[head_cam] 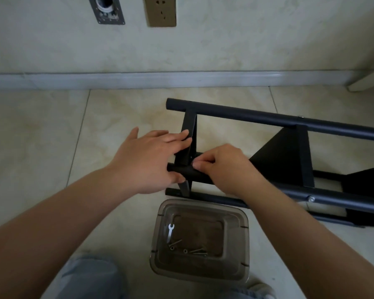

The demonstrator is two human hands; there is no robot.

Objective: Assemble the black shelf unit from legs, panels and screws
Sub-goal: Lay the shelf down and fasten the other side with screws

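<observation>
The partly built black metal shelf unit (285, 152) lies on its side on the beige tiled floor (41, 130), running from centre toward 3 o'clock. The left hand (147, 160) wraps its grip around the end of a black round leg tube (190, 170), fingers laid over an upright black panel edge (187, 147). The right hand (222, 167) pinches narrowly at the joint; what it pinches is hidden. At 6 o'clock sits a clear plastic tub (244, 231) holding loose screws (194, 251) and a small silver spanner (170, 231).
</observation>
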